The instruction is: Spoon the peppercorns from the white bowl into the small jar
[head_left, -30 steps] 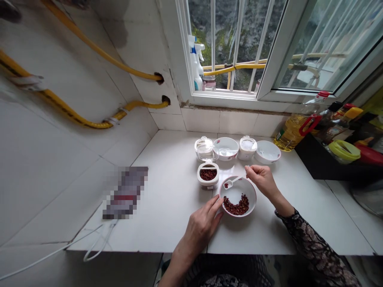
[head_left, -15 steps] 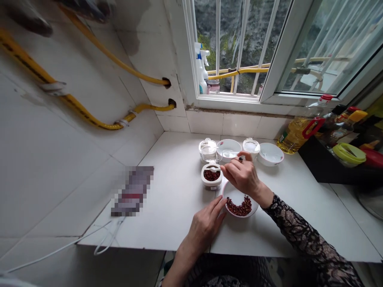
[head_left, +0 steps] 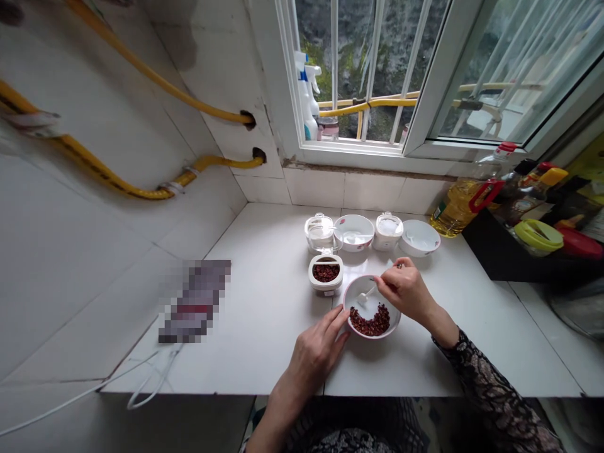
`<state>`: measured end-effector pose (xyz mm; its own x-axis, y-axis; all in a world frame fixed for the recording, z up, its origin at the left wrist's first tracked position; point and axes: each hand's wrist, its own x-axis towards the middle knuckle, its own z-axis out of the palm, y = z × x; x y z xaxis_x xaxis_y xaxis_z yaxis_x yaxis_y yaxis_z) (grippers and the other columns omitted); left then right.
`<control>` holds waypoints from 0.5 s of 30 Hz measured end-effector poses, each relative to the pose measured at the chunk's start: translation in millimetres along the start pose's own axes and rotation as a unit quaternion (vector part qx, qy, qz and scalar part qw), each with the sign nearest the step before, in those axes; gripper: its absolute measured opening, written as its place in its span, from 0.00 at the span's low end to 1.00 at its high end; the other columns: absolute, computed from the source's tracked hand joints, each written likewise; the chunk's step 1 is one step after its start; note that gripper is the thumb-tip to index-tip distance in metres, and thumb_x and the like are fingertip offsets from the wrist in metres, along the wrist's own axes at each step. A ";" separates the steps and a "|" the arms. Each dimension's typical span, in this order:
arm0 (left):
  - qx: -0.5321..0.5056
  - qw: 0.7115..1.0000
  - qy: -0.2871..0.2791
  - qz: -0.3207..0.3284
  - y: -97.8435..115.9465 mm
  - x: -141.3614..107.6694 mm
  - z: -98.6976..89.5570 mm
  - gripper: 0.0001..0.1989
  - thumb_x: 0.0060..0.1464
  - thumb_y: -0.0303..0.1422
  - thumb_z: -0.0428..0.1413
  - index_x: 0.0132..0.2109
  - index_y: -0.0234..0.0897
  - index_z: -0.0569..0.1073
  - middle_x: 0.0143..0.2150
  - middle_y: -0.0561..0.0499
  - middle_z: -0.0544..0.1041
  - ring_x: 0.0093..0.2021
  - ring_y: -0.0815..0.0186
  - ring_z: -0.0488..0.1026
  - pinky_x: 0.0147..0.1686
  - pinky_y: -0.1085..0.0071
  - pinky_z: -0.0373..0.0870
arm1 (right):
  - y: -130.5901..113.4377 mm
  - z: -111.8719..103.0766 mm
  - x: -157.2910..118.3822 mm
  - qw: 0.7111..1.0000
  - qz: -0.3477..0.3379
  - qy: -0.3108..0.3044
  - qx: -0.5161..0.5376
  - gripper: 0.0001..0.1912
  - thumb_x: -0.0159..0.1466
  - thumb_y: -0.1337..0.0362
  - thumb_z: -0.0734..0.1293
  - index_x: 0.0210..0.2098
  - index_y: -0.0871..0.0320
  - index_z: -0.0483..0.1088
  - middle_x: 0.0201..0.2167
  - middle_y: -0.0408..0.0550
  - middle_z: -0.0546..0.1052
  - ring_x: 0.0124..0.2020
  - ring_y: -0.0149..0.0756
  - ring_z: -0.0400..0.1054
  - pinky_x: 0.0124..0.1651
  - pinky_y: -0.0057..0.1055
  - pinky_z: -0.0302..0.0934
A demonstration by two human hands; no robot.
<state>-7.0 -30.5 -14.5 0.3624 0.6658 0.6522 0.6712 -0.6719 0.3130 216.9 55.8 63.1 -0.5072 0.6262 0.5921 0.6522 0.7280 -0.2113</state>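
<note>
Spooning at a peppercorn bowl, hands apart.
Right hand (head_left: 403, 289) is pinching a small white spoon (head_left: 365, 296) inside a white bowl (head_left: 372, 334); left hand (head_left: 316, 353) is steadying its rim. Reddish-brown peppercorns (head_left: 370, 321) are lying banked near-side; a white tub (head_left: 325, 287) of them is sitting just behind, on the tiled counter (head_left: 264, 327).

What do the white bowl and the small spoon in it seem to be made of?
The bowl looks like glazed ceramic: glossy white with a reddish rim. The small spoon is smooth and white, probably plastic, though it is too small to rule out porcelain.
</note>
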 end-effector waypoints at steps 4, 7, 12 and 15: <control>-0.002 1.000 -0.001 -0.003 0.0 0.1 -0.1 0.17 0.66 0.28 0.49 0.61 0.33 0.65 0.52 0.38 0.77 0.51 0.60 0.78 0.47 0.69 0.77 | -4.2 11.3 -4.8 0.998 0.009 -0.026 0.049 0.21 0.68 0.66 0.61 0.18 0.57 0.57 0.14 0.36 0.64 0.18 0.25 0.49 0.43 0.31 0.55; -0.003 1.000 -0.002 -0.002 -0.4 -0.4 -0.2 0.17 0.66 0.28 0.49 0.60 0.33 0.65 0.52 0.38 0.78 0.51 0.60 0.78 0.47 0.69 0.77 | -4.0 14.3 -7.5 0.994 0.024 -0.044 0.098 0.22 0.68 0.65 0.60 0.17 0.57 0.56 0.13 0.34 0.60 0.18 0.26 0.45 0.41 0.31 0.56; -0.001 1.000 0.001 -0.002 0.7 1.1 -1.5 0.16 0.66 0.27 0.49 0.60 0.32 0.65 0.52 0.38 0.78 0.50 0.60 0.78 0.46 0.70 0.77 | -3.7 13.8 -11.6 0.985 0.065 -0.049 0.150 0.24 0.68 0.64 0.60 0.16 0.56 0.54 0.12 0.35 0.57 0.19 0.27 0.45 0.39 0.32 0.57; -0.003 1.000 0.001 -0.001 1.5 2.3 -2.3 0.16 0.66 0.27 0.49 0.60 0.32 0.65 0.51 0.38 0.78 0.50 0.60 0.78 0.46 0.70 0.77 | -4.9 12.4 -12.0 0.979 0.109 -0.047 0.163 0.24 0.68 0.62 0.60 0.15 0.56 0.54 0.13 0.38 0.58 0.22 0.29 0.53 0.36 0.31 0.57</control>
<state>-6.6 -30.7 -10.9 0.3594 0.6663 0.6534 0.6681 -0.6726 0.3184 212.9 48.2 47.4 -0.4361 0.7881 0.4346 0.5432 0.6155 -0.5711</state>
